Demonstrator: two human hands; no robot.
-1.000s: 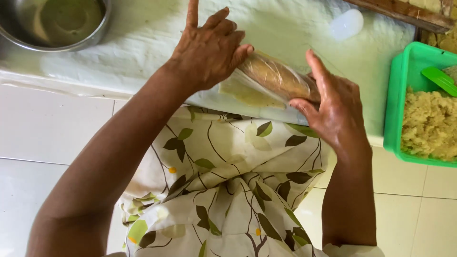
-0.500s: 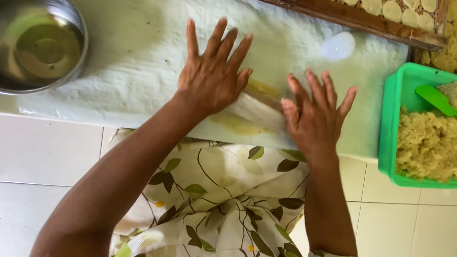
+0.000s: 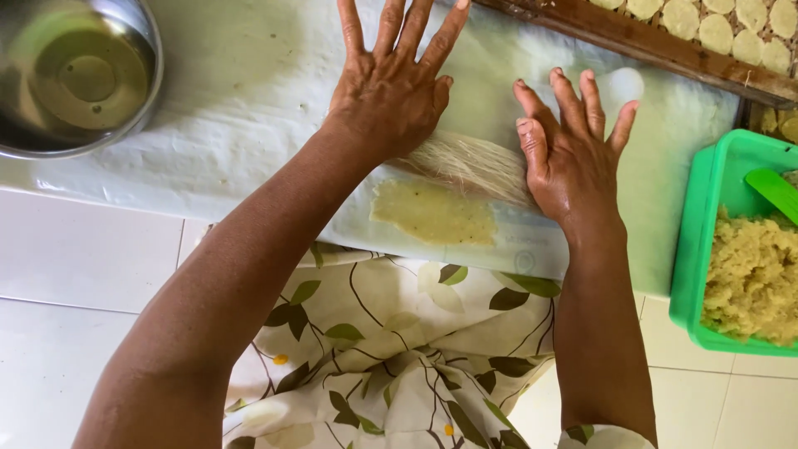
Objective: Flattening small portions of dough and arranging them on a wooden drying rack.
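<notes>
My left hand (image 3: 391, 87) and my right hand (image 3: 569, 150) lie flat, fingers spread, on a rolling pin (image 3: 470, 166) wrapped in clear plastic. The pin lies across a white plastic sheet (image 3: 249, 108) spread over the work surface. Just in front of the pin, under the plastic, a thin flattened patch of yellowish dough (image 3: 432, 214) shows. Both palms press down on the pin, which is mostly hidden beneath them.
A steel bowl (image 3: 75, 75) sits at the far left. A green tub (image 3: 694, 249) of crumbly yellow dough with a green spatula (image 3: 773, 191) stands at the right. A wooden-edged tray (image 3: 648, 41) with several round dough discs lies at the back. White floor tiles (image 3: 83, 274) and my leaf-patterned clothing (image 3: 391, 341) are below.
My hands went from gripping the pin near me to lying flat on it. The pin rolled away from me, leaving flattened dough showing in front.
</notes>
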